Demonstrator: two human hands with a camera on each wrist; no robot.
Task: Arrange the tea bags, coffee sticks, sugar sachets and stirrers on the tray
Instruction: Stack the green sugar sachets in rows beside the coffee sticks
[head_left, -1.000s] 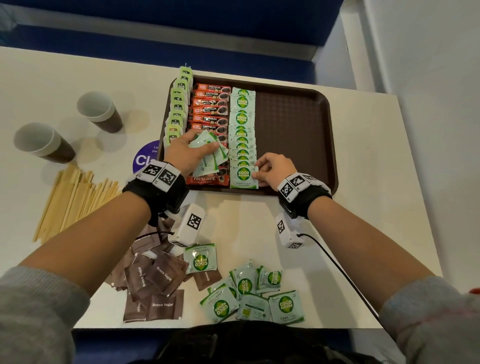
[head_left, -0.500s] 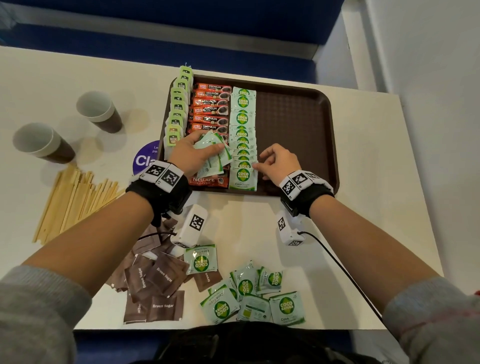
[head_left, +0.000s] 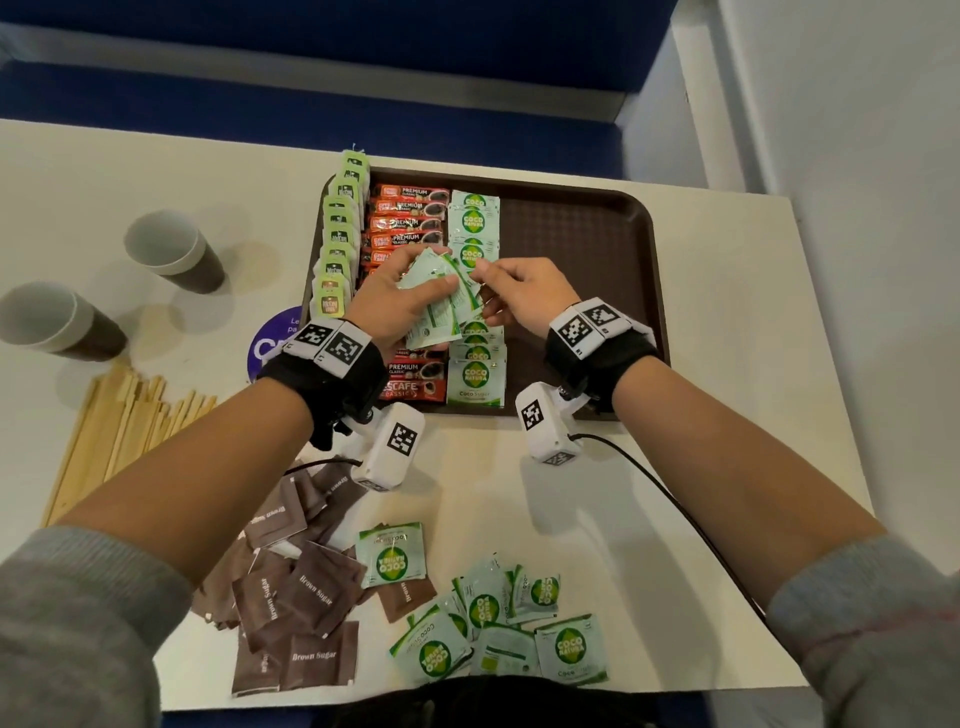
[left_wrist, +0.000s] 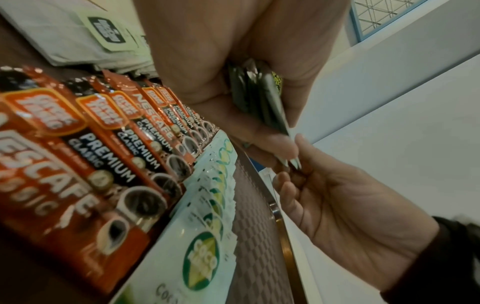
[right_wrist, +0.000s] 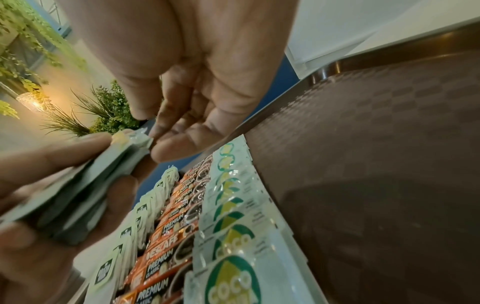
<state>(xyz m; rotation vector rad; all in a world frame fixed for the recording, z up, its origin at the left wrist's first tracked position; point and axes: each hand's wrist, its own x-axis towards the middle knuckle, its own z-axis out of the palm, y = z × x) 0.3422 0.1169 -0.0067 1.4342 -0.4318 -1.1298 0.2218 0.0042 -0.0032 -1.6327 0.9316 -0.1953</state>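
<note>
A brown tray (head_left: 582, 244) carries a row of green tea bags (head_left: 340, 244), a row of red coffee sticks (head_left: 410, 213) and a row of green-white coco sugar sachets (head_left: 474, 223). Above the tray's middle, my left hand (head_left: 434, 270) grips a fanned stack of coco sachets (head_left: 441, 306). My right hand (head_left: 480, 278) meets it from the right and pinches the corner of one sachet in that stack (right_wrist: 140, 142). In the left wrist view the right hand (left_wrist: 298, 164) nips the stack's lower tip (left_wrist: 262, 98). Wooden stirrers (head_left: 124, 431) lie left on the table.
Brown sugar sachets (head_left: 296, 597) and loose coco sachets (head_left: 498, 634) lie near the table's front edge. Two paper cups (head_left: 171, 249) (head_left: 52, 322) stand at the left. The tray's right half is bare. A cable (head_left: 675, 509) runs from my right wrist.
My right hand left the nearest sachet in the tray's row and moved up and left to the stack. My left hand rose and shifted farther over the tray with its stack.
</note>
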